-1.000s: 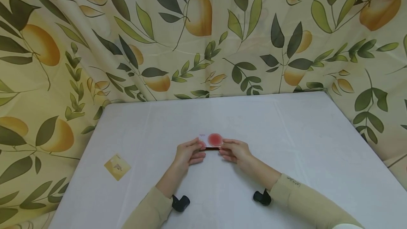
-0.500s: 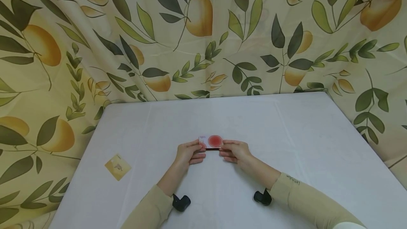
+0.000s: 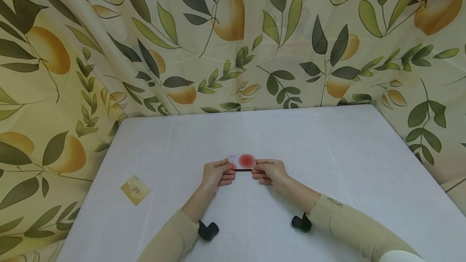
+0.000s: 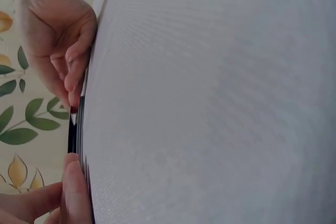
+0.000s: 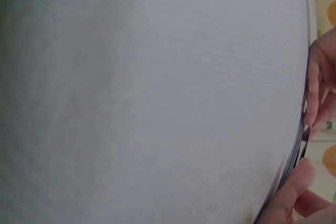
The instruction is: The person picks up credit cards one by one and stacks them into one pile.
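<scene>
Near the middle of the table, both hands hold a small flat card (image 3: 246,161) with a white and pink face and a large red circle. A dark strip shows along its near edge. At the left end, the left hand (image 3: 215,175) pinches it between thumb and fingers. The right hand (image 3: 273,172) pinches the opposite end in the same way. In the left wrist view, the thing appears edge-on as a thin dark band (image 4: 73,137) between the fingertips. The right wrist view shows that dark edge close to the tabletop; whether it touches, I cannot tell.
A yellow-gold card (image 3: 135,190) lies flat and turned cornerwise on the white-covered table (image 3: 298,136), left of the hands. Black wrist cameras sit below each wrist. Behind the table hangs a curtain (image 3: 240,64) printed with fruit and leaves.
</scene>
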`<state>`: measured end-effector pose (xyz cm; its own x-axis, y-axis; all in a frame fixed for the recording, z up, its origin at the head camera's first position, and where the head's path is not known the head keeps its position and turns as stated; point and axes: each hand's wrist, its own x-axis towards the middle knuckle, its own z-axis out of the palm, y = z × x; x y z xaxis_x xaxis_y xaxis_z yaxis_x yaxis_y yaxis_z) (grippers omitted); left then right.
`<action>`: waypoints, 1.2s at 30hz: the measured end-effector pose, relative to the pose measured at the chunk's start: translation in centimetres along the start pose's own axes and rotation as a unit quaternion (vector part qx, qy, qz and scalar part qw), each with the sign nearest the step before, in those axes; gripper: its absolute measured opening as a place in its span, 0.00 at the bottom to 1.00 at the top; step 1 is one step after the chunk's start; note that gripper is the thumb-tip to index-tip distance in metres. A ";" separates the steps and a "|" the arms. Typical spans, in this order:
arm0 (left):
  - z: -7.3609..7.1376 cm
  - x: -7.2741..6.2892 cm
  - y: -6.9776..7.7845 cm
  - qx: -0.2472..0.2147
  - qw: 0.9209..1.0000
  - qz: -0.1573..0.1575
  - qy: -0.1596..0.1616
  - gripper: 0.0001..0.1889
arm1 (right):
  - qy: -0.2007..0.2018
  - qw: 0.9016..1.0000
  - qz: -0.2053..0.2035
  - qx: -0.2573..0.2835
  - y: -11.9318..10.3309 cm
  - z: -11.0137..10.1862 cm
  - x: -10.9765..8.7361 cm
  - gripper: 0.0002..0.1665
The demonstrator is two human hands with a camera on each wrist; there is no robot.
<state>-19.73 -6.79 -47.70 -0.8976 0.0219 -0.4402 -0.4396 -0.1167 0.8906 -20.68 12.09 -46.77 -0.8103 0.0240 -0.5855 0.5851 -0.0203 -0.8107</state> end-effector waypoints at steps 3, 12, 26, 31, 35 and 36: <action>0.2 0.2 0.0 -0.001 1.000 -0.005 0.009 0.21 | 0.005 1.000 -0.001 -0.005 -0.1 0.0 0.0 0.19; 0.3 0.4 -0.2 0.009 1.000 0.006 0.025 0.19 | 0.006 1.000 -0.006 -0.024 -0.2 0.1 -0.1 0.17; 0.5 0.2 -0.1 0.017 0.999 0.020 0.035 0.18 | 0.001 1.000 -0.016 -0.027 0.1 0.0 -0.1 0.17; 0.5 0.2 -0.2 0.019 0.999 0.027 0.037 0.17 | -0.003 0.999 -0.019 -0.027 0.1 0.0 -0.1 0.17; 0.5 0.2 -0.3 0.023 0.999 0.026 0.036 0.17 | -0.008 0.999 -0.024 -0.028 0.2 -0.1 -0.1 0.17; 0.5 0.2 -0.3 0.023 0.999 0.025 0.037 0.17 | -0.009 0.999 -0.025 -0.027 0.3 -0.1 0.0 0.17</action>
<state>-19.82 -6.28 -47.99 -0.9147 -0.0563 -0.4002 -0.3962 -0.0698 0.9155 -20.49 12.15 -46.96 -0.8386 0.0058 -0.5447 0.5446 0.0350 -0.8380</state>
